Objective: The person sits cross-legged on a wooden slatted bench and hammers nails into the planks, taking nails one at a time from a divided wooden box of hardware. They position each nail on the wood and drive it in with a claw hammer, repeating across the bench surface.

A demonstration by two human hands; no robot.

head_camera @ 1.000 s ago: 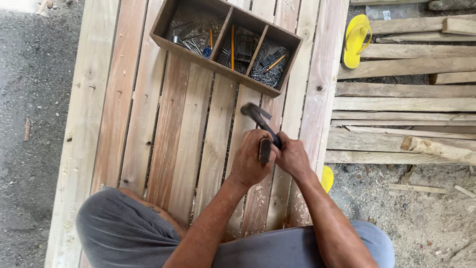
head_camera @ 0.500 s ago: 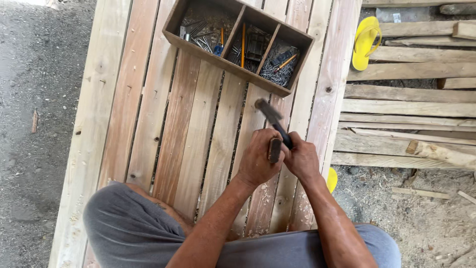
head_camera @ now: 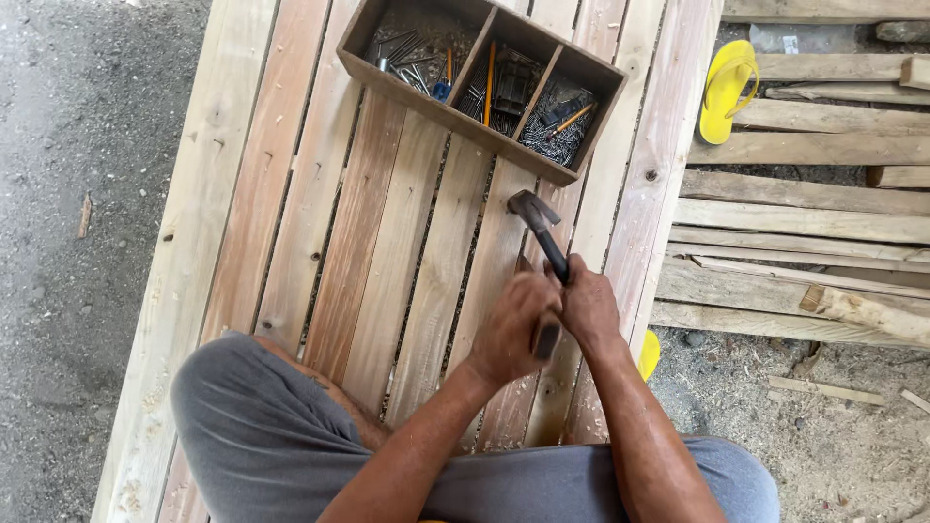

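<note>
A: Big picture first: a slatted wooden panel (head_camera: 387, 252) of pale planks fills the view, lying flat on the gravel ground (head_camera: 87, 194); loose planks (head_camera: 804, 213) are stacked off to the right, with a yellow flip-flop (head_camera: 728, 89) resting on them.

B: And on the far end of the panel, a wooden tray (head_camera: 360, 39) with 3 compartments; nails in each, plus a couple of orange pencils.

A: Now the person, seated on the panel, grey shorts (head_camera: 262, 426) at the bottom of the view; both arms reach forward.

B: Right hand (head_camera: 589, 308) is wrapped tight round the handle of a hammer (head_camera: 542, 237); its dark head is tilted up just short of the tray.

A: Left hand (head_camera: 511, 327) sits touching the right one, fingers curled down over the plank; whether it pinches anything, I cannot tell.
</note>
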